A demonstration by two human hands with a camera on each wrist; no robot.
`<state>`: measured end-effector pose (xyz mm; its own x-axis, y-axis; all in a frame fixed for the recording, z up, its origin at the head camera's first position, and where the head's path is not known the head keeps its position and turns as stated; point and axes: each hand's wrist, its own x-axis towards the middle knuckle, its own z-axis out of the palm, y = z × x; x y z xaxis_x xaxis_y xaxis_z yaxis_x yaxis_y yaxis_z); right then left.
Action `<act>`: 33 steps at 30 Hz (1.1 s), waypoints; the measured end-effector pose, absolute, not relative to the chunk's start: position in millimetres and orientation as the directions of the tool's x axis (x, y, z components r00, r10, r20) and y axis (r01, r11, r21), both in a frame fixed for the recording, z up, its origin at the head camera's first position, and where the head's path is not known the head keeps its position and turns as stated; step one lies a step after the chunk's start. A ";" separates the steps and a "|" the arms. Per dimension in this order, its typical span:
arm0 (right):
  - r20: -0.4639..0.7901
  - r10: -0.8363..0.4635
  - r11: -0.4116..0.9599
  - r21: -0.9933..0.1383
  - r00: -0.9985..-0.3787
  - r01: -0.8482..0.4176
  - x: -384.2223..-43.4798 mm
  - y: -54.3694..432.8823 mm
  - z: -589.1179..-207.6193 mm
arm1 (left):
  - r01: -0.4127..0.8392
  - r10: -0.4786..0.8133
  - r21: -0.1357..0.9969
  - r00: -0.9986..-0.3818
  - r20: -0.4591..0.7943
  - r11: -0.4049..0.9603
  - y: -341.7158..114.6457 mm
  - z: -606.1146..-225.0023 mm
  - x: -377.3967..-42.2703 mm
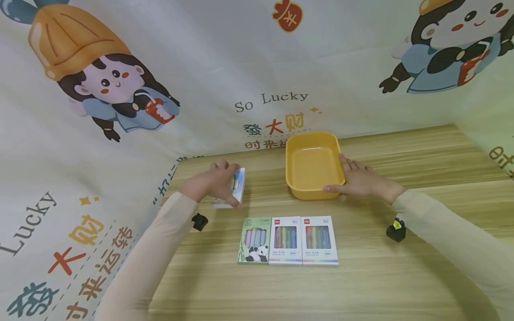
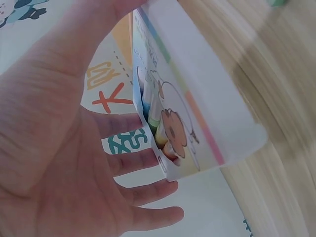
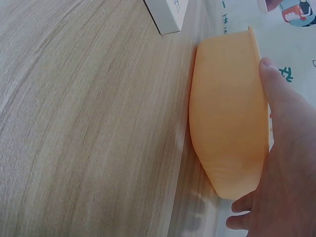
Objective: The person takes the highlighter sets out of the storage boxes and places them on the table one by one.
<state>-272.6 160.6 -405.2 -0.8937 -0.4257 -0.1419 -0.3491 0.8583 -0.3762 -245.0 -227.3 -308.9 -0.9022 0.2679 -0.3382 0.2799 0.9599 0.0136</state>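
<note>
In the head view my left hand (image 1: 214, 182) holds a white box of coloured pens (image 1: 238, 185), tilted above the table's left side. Pens and a brown-and-white cartoon show on the face of the box (image 2: 170, 116) in the left wrist view. The fingers lie along one side of it; the thumb tip is out of that frame. My right hand (image 1: 361, 180) grips the near right corner of a yellow plastic basin (image 1: 315, 165), its thumb at the rim and its fingers along the right side. The inside of the basin shows bare.
A green panda box of pens (image 1: 254, 240) and two white pen boxes, the middle one (image 1: 285, 240) and the right one (image 1: 320, 240), lie side by side in front of the basin. A printed cloth (image 1: 209, 89) hangs behind the wooden table (image 1: 257, 290).
</note>
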 end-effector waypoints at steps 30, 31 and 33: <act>-0.142 -0.428 0.850 -0.400 -0.893 -0.344 -270.9 159.3 -403.7 | 0.296 0.291 0.037 -0.898 -0.328 0.955 -249.2 -327.3 -206.5; -0.142 -0.428 0.849 -0.401 -0.893 -0.343 -270.8 159.1 -403.5 | 0.291 0.288 0.042 -0.899 -0.329 0.956 -249.3 -327.7 -204.5; -0.141 -0.429 0.848 -0.404 -0.892 -0.344 -270.5 158.5 -403.0 | 0.280 0.282 0.053 -0.900 -0.332 0.958 -249.6 -329.1 -201.2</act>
<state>-270.5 158.5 -403.0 -0.8922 -0.4290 -0.1412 -0.3436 0.8477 -0.4041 -201.2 -249.6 -329.1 -0.9002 0.2816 -0.3322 0.2803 0.9584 0.0529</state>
